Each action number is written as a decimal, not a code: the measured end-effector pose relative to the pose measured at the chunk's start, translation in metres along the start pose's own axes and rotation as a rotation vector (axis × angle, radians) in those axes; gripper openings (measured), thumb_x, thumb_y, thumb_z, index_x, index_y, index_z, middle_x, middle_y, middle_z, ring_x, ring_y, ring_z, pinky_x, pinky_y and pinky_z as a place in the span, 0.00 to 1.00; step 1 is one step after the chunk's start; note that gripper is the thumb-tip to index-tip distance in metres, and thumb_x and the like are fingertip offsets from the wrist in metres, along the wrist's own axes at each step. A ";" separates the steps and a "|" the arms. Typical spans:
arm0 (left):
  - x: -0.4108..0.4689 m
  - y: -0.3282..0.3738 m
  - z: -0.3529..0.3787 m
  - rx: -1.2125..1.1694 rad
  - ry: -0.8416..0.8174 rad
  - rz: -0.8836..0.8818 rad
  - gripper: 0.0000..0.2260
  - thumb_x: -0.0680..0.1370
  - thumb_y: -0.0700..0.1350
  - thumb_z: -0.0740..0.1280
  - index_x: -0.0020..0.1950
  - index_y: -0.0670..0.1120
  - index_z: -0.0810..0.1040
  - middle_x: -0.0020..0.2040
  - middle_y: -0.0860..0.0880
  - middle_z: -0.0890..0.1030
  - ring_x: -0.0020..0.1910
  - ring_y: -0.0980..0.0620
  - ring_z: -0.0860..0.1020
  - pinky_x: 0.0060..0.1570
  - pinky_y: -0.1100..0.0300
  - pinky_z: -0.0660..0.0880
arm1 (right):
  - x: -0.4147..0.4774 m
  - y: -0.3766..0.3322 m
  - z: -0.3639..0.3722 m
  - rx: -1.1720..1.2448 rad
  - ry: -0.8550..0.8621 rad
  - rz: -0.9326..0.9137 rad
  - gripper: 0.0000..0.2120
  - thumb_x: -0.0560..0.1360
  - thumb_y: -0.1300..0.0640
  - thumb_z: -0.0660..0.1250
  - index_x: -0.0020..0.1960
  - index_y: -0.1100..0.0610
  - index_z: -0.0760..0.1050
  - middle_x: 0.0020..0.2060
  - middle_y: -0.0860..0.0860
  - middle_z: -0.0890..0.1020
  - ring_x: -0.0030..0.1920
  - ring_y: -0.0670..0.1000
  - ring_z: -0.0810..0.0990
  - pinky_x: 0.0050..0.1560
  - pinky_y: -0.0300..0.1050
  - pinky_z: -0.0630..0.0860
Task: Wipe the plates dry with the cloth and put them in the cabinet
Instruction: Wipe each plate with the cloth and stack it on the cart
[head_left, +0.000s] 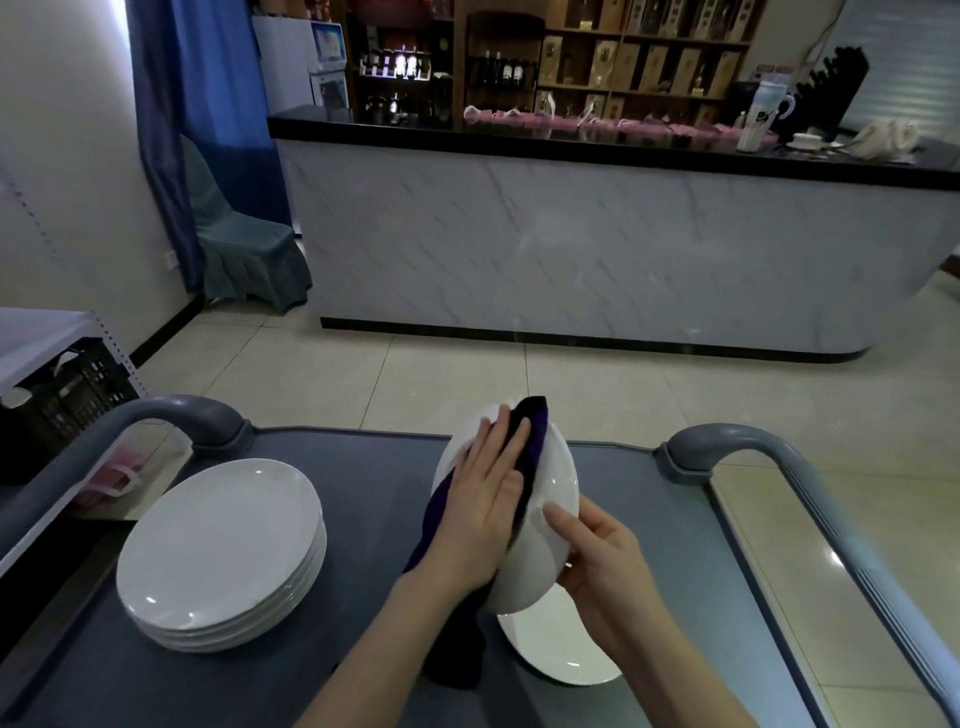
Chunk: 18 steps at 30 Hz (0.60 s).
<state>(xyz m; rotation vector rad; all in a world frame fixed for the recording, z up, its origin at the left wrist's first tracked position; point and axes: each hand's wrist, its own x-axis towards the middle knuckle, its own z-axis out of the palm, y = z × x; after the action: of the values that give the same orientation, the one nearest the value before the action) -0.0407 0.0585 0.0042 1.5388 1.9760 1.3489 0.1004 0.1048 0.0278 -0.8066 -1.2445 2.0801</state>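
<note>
A white plate (558, 480) is held tilted on edge above the grey cart top (374, 519). My right hand (597, 561) grips its lower right rim, thumb on the face. My left hand (483, 504) lies flat with straight fingers, pressing a dark purple-and-black cloth (530, 436) against the plate's face. The cloth's tail hangs down to the cart below my left wrist. Another white plate (556, 644) lies flat on the cart under the held one. A stack of several white plates (218, 551) sits at the cart's left.
The cart has curved grey handles at left (171, 410) and right (737, 441). A black crate (67, 395) stands beside the cart at left. A marble-fronted counter (571, 249) crosses the room beyond tiled floor, with shelving behind it and a covered chair (244, 244) at its left.
</note>
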 end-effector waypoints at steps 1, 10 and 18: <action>0.004 -0.006 -0.003 -0.006 -0.002 -0.026 0.21 0.84 0.52 0.46 0.75 0.68 0.48 0.77 0.70 0.44 0.76 0.67 0.41 0.75 0.63 0.40 | -0.001 0.001 -0.002 -0.014 0.000 0.002 0.14 0.71 0.54 0.71 0.56 0.54 0.85 0.53 0.58 0.86 0.50 0.54 0.85 0.44 0.46 0.81; -0.041 -0.052 0.001 -0.221 0.097 -0.299 0.28 0.84 0.39 0.52 0.79 0.63 0.51 0.77 0.68 0.57 0.75 0.67 0.56 0.76 0.61 0.56 | 0.005 -0.014 -0.019 0.040 0.042 -0.053 0.14 0.70 0.55 0.70 0.53 0.56 0.85 0.52 0.57 0.86 0.48 0.52 0.83 0.43 0.45 0.79; -0.092 -0.057 0.027 -0.117 0.012 -0.370 0.30 0.84 0.42 0.56 0.78 0.66 0.48 0.78 0.66 0.56 0.75 0.67 0.57 0.67 0.78 0.53 | 0.024 -0.020 -0.010 0.052 0.026 -0.092 0.12 0.71 0.55 0.70 0.53 0.55 0.86 0.53 0.55 0.86 0.49 0.52 0.84 0.44 0.44 0.82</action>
<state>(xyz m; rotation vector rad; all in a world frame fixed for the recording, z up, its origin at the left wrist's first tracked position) -0.0205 -0.0078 -0.0824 1.0495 2.0229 1.2910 0.0957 0.1358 0.0371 -0.7374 -1.1863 2.0134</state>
